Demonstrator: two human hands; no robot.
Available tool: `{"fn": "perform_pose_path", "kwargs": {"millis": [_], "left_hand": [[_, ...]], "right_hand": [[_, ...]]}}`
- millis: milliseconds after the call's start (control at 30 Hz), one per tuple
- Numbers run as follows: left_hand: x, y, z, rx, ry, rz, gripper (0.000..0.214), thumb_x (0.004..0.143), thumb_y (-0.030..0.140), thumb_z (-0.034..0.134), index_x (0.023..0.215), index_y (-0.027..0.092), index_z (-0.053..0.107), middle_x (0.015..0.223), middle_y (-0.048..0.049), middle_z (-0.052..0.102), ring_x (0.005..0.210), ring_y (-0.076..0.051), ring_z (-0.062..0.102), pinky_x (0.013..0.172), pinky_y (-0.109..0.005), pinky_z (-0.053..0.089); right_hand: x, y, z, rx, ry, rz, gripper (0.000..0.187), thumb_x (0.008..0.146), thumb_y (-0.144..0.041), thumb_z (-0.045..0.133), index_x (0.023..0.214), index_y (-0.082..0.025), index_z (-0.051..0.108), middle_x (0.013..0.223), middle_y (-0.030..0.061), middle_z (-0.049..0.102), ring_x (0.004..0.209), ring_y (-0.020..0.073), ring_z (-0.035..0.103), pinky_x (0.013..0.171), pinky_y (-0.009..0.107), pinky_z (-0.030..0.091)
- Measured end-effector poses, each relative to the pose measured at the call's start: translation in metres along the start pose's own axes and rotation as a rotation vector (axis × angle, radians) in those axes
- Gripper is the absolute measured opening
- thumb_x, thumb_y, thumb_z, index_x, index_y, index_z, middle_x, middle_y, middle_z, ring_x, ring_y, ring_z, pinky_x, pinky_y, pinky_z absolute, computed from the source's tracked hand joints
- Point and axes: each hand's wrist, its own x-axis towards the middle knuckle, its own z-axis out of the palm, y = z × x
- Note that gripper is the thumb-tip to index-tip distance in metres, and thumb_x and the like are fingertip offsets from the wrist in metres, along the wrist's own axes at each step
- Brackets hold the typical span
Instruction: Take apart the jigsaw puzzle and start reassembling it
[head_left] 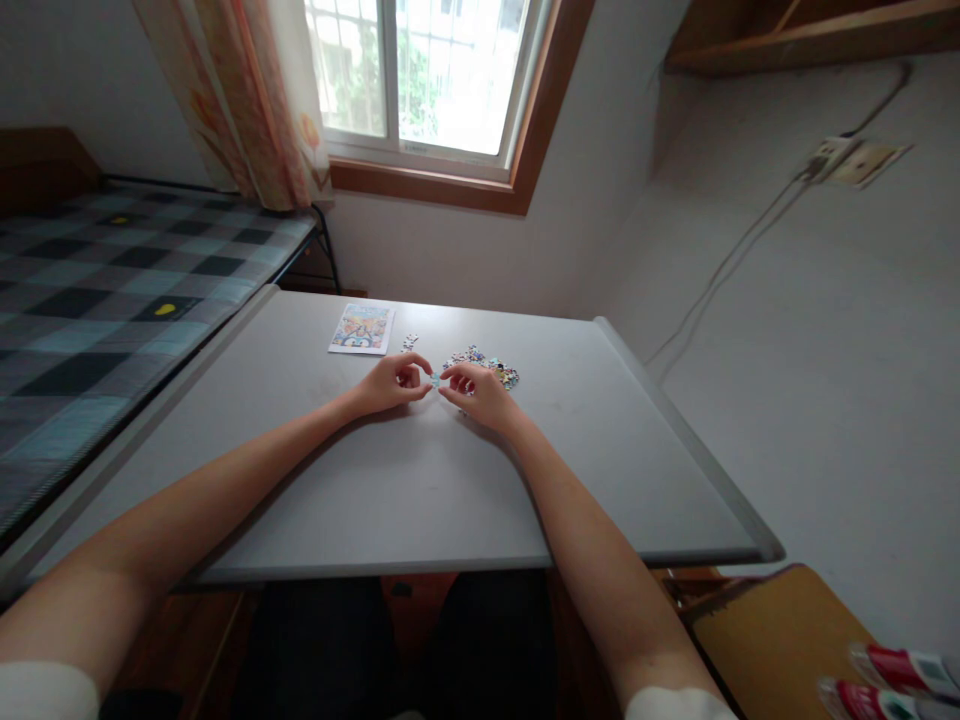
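Note:
Over the middle of the grey-white table (pixel 360 500), my left hand (pixel 396 384) and my right hand (pixel 480 393) meet at a small light-blue jigsaw piece (pixel 435 380). Thumb and forefinger of each hand pinch it from either side; whether it is one piece or two joined is too small to tell. A loose pile of jigsaw pieces (pixel 508 374) lies just behind and beside my right hand, partly hidden by it. Beyond my left hand sit a few more jigsaw pieces (pixel 409 342). A printed picture sheet (pixel 362 329) lies flat at the back left.
A bed with a checked cover (pixel 210 240) stands along the left side. Behind the table are a window (pixel 442 80) and a curtain (pixel 247 100). Cables (pixel 720 270) hang on the right wall. A wooden stool (pixel 780 630) with red-capped bottles (pixel 892 665) stands at the lower right.

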Motion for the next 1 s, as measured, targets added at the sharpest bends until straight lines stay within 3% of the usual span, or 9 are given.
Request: {"fn": "perform_pose_path", "kwargs": {"millis": [1000], "left_hand": [[0.0000, -0.0042, 0.0003, 0.026, -0.003, 0.007, 0.021, 0.076, 0.028, 0.066, 0.090, 0.013, 0.060, 0.051, 0.0062, 0.049, 0.045, -0.005, 0.042, 0.045, -0.016, 0.032]], "right_hand": [[0.0014, 0.0015, -0.0009, -0.013, 0.007, -0.029, 0.016, 0.080, -0.027, 0.067, 0.092, -0.016, 0.070, 0.075, 0.0012, 0.059, 0.065, 0.0110, 0.055, 0.065, 0.026, 0.046]]}}
